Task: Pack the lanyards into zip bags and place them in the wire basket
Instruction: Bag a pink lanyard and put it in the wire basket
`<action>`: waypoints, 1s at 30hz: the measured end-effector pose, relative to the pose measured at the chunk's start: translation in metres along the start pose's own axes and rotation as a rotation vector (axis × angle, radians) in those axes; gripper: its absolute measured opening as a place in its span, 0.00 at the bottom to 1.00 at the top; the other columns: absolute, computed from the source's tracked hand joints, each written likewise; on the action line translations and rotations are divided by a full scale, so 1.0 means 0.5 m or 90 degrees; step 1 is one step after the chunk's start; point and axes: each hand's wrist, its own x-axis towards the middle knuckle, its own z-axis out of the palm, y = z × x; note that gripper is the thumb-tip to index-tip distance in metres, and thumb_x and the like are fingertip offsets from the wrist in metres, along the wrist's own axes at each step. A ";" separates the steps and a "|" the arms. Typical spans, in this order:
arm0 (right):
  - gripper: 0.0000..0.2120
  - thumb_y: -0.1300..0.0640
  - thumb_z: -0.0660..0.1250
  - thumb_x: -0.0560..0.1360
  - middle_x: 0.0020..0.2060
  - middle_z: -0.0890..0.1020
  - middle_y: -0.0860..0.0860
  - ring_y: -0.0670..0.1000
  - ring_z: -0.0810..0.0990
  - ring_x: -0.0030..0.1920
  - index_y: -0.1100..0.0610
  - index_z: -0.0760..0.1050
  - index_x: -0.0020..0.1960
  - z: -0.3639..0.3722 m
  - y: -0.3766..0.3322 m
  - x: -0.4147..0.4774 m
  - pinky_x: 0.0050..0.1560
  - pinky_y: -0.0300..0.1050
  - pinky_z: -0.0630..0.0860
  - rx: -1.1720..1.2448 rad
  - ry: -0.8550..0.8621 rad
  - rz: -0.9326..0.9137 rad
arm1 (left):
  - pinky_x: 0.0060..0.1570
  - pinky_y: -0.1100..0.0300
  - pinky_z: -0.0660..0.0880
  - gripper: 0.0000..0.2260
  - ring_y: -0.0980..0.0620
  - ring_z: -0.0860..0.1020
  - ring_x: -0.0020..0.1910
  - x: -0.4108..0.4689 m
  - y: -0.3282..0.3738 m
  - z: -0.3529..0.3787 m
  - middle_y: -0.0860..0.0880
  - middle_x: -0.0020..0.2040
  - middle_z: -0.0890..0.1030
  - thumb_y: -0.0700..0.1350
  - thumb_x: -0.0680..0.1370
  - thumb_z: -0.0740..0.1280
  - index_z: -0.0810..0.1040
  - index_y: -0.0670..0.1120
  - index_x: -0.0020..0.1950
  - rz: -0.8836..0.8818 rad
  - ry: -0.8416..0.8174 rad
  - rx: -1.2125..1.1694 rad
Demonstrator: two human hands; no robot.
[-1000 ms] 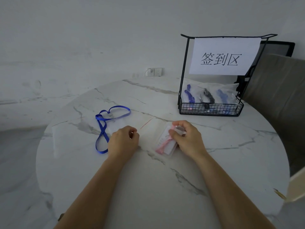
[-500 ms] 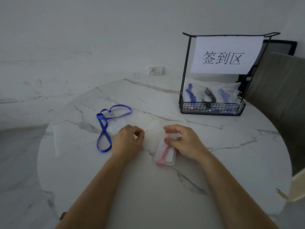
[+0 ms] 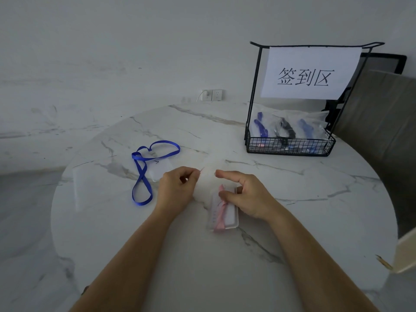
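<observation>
Over the last second the pink lanyard with its clear plastic badge holder (image 3: 221, 209) had come down from a raised tilt to lie flat on the white marble-patterned round counter (image 3: 292, 199), nearer the person. The right hand (image 3: 244, 194) had loosened: thumb and middle fingers rested on the holder's top end, forefinger stretched out free. The left hand (image 3: 177, 190) stayed pinched on the edge of the clear zip bag (image 3: 208, 179), which had shifted towards the lanyard. I judged the bag's mouth was being lined up for insertion. The blue ribbon lanyard (image 3: 146, 167) lay unpacked to the left, and the black wire basket (image 3: 290, 146) at the far right already held several filled bags.
</observation>
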 end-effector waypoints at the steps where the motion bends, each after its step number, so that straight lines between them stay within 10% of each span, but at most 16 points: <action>1: 0.23 0.61 0.71 0.75 0.65 0.77 0.37 0.38 0.74 0.67 0.49 0.77 0.69 0.000 0.001 0.000 0.70 0.47 0.72 0.003 0.001 0.003 | 0.40 0.71 0.71 0.04 0.59 0.79 0.44 0.001 0.001 -0.002 0.60 0.43 0.81 0.48 0.80 0.68 0.82 0.50 0.51 -0.019 0.029 -0.027; 11: 0.32 0.56 0.74 0.75 0.64 0.79 0.44 0.44 0.79 0.60 0.47 0.67 0.76 -0.008 0.007 -0.001 0.63 0.42 0.75 0.006 0.004 0.052 | 0.32 0.70 0.71 0.06 0.58 0.81 0.35 0.006 -0.006 0.000 0.56 0.48 0.81 0.49 0.82 0.63 0.78 0.50 0.54 -0.059 0.097 -0.022; 21: 0.27 0.61 0.75 0.73 0.61 0.79 0.52 0.48 0.83 0.54 0.58 0.73 0.71 -0.023 -0.010 0.006 0.46 0.41 0.82 0.389 0.145 0.149 | 0.40 0.54 0.82 0.03 0.63 0.81 0.35 0.003 -0.004 0.003 0.52 0.50 0.81 0.50 0.81 0.64 0.76 0.56 0.49 -0.011 0.068 0.042; 30: 0.19 0.51 0.78 0.71 0.54 0.84 0.47 0.46 0.84 0.52 0.47 0.80 0.61 -0.006 -0.009 0.012 0.48 0.44 0.83 0.303 0.286 0.096 | 0.40 0.65 0.75 0.04 0.56 0.80 0.39 -0.011 -0.003 0.015 0.53 0.48 0.77 0.47 0.81 0.64 0.77 0.51 0.49 0.124 0.052 0.149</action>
